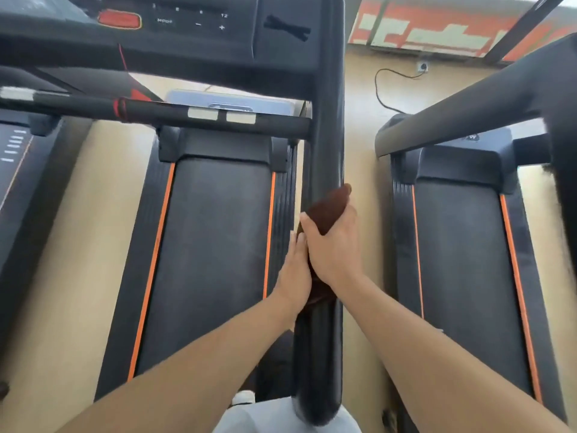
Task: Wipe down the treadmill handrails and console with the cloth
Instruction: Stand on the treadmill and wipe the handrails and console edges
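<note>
A thick black right handrail [326,126] of the treadmill runs from the console [187,20] down toward me. A dark brown cloth [327,210] is wrapped around this rail at mid-length. My right hand [334,245] grips the cloth and the rail from above, thumb curled over the left side. My left hand [295,273] lies against the rail's left side just below, fingers straight, touching the cloth's lower edge. The console shows a red button [118,19] and plus/minus keys. A black crossbar [156,112] with silver sensor pads spans below the console.
The treadmill belt [215,260] with orange stripes lies below on the left. A second treadmill [468,245] stands at the right, its handrail [468,110] slanting overhead. A third machine [18,170] shows at the left edge. A cable [384,89] runs across the tan floor to a wall socket.
</note>
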`<action>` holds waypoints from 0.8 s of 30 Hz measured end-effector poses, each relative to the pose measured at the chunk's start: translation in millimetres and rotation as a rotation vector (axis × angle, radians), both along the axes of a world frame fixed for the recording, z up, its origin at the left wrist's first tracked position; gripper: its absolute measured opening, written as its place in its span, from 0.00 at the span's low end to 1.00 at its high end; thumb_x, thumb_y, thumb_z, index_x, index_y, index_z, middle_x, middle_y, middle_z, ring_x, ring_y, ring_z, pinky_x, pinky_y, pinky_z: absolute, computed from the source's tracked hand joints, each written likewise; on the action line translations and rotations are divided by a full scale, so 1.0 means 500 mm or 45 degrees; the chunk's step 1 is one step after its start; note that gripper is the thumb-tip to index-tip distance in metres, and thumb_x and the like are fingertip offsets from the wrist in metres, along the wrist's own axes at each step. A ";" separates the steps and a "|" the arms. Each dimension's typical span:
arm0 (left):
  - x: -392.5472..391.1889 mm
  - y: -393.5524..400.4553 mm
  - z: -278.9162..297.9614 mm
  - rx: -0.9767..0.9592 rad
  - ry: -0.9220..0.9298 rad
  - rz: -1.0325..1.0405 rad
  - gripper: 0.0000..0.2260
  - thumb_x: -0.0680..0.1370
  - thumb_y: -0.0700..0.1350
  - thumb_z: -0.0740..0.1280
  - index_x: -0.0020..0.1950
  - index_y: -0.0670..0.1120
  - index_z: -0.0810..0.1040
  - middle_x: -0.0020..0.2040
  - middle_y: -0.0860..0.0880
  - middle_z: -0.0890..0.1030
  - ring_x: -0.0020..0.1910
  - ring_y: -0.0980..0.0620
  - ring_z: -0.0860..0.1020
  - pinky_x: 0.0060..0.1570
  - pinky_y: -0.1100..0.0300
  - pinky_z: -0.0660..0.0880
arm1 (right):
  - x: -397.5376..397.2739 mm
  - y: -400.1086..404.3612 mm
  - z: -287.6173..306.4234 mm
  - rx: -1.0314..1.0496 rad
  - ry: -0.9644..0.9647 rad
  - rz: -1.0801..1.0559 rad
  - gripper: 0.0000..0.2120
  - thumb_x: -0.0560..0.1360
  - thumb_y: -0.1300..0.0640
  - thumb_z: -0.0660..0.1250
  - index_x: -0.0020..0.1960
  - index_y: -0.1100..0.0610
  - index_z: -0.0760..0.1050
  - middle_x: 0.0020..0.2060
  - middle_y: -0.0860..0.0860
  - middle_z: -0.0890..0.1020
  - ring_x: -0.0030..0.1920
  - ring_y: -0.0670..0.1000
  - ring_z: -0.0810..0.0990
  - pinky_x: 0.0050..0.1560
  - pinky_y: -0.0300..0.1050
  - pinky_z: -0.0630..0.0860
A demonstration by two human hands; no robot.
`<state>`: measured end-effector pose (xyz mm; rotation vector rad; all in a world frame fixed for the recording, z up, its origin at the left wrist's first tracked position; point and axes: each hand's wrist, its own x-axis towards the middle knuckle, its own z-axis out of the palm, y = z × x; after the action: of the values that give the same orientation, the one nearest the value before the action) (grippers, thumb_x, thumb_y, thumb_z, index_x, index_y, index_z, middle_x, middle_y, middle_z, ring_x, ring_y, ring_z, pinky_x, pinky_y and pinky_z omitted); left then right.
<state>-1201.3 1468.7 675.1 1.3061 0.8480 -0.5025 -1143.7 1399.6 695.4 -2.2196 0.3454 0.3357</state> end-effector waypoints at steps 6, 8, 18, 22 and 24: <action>0.201 0.025 -0.020 0.131 -0.129 -0.041 0.45 0.64 0.81 0.49 0.77 0.63 0.66 0.74 0.55 0.74 0.71 0.50 0.74 0.73 0.47 0.68 | 0.194 0.020 -0.008 0.065 -0.070 0.022 0.40 0.77 0.37 0.66 0.81 0.54 0.57 0.74 0.50 0.71 0.71 0.53 0.73 0.72 0.52 0.69; 0.242 0.027 -0.001 0.181 -0.190 -0.077 0.40 0.70 0.76 0.50 0.80 0.61 0.59 0.76 0.51 0.71 0.73 0.48 0.72 0.74 0.47 0.67 | 0.233 0.017 -0.006 0.132 -0.035 0.017 0.37 0.78 0.37 0.66 0.79 0.52 0.61 0.70 0.49 0.75 0.68 0.52 0.76 0.69 0.49 0.70; 0.075 0.028 0.042 0.255 -0.369 -0.395 0.31 0.85 0.60 0.51 0.83 0.52 0.42 0.77 0.46 0.68 0.71 0.49 0.70 0.61 0.65 0.62 | 0.090 -0.028 0.008 0.518 0.164 -0.080 0.37 0.64 0.29 0.72 0.65 0.50 0.78 0.52 0.48 0.87 0.50 0.50 0.87 0.60 0.53 0.82; -0.099 0.016 0.022 0.197 -0.311 -0.513 0.33 0.83 0.65 0.51 0.82 0.57 0.38 0.77 0.45 0.68 0.73 0.42 0.70 0.74 0.51 0.65 | -0.084 -0.050 0.004 0.566 0.187 -0.095 0.27 0.74 0.37 0.72 0.67 0.52 0.76 0.53 0.50 0.87 0.51 0.51 0.87 0.57 0.51 0.84; -0.181 0.000 0.012 0.183 -0.331 -0.535 0.35 0.81 0.67 0.52 0.82 0.60 0.38 0.76 0.45 0.69 0.72 0.40 0.71 0.74 0.44 0.66 | -0.168 -0.066 0.005 0.567 0.176 -0.134 0.25 0.76 0.40 0.71 0.68 0.51 0.76 0.54 0.50 0.86 0.52 0.52 0.86 0.53 0.47 0.83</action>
<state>-1291.9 1468.9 681.3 1.6531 0.3971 -0.5908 -1227.8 1366.4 697.7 -1.7407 0.4156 0.4617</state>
